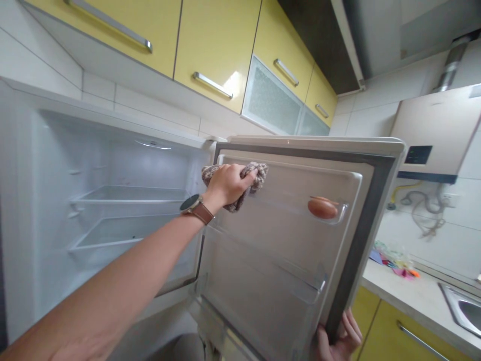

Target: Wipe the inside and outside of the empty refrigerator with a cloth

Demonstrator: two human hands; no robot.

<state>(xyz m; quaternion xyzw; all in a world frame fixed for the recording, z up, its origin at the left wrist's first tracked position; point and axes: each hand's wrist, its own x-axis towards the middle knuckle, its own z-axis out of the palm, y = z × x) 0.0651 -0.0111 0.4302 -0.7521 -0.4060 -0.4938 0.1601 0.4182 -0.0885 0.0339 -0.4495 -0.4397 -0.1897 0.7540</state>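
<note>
My left hand (227,184), with a brown-strapped watch on the wrist, is closed around a patterned brown cloth (259,173) and presses it against the upper inside of the open fridge door (281,240). My right hand (340,341) grips the door's outer edge near the bottom, fingers wrapped round the dark seal. A brown egg (322,207) lies in the top door shelf, to the right of the cloth.
The fridge interior (112,200) with glass shelves is open on the left. Yellow wall cabinets (214,45) hang above. At right, a countertop (406,296) holds colourful clutter, with a steel sink (466,311) and a wall-mounted water heater (432,135).
</note>
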